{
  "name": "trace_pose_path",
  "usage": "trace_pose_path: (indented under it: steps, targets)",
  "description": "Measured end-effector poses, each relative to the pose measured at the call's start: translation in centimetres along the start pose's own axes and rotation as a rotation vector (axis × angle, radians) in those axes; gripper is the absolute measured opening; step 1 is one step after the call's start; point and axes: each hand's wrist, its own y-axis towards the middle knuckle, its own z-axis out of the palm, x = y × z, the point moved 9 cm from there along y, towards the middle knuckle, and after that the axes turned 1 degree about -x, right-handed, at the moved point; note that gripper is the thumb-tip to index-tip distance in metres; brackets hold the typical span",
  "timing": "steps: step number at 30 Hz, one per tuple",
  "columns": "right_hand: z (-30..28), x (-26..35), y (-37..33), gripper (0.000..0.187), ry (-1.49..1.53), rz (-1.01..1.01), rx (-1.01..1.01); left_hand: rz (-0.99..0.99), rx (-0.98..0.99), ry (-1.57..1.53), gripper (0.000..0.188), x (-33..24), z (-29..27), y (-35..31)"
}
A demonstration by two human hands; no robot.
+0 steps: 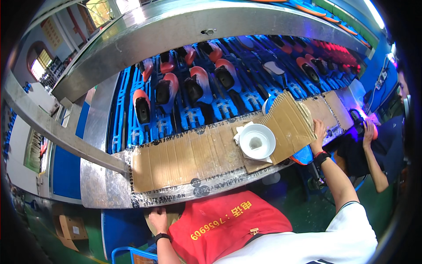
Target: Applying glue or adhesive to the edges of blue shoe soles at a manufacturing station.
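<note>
Right hand (319, 130) grips far edge of loose cardboard sheet (288, 125), lifted over blue shoe (303, 155) at bench edge | left hand (158, 218) rests below bench, holding nothing seen | white dish (257, 141) beside sheet | shoe not yet picked up; conveyor shoes (195, 86) untouched.

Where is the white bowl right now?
The white bowl sits on the cardboard-covered ledge, right of centre in the head view, beside the raised cardboard sheet that the right hand grips.
</note>
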Motion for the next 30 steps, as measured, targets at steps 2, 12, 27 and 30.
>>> trace_pose_path:
  steps: [2, 12, 27, 30]
  targets:
    - [-0.02, 0.13, -0.02, 0.031, 0.003, -0.002, 0.001, 0.016, -0.012, 0.009, 0.018, -0.38, -0.22, 0.02]
    - [-0.08, 0.08, -0.04, 0.029, 0.007, -0.011, -0.011, -0.03, 0.026, 0.014, 0.017, -0.19, -0.09, 0.01]
    - [0.11, -0.16, -0.05, 0.028, -0.004, -0.003, 0.002, 0.0, 0.007, 0.038, 0.017, -0.3, -0.15, 0.02]
    - [0.18, -0.34, -0.04, 0.028, -0.005, 0.002, 0.004, -0.005, 0.019, 0.035, 0.017, -0.42, -0.12, 0.03]
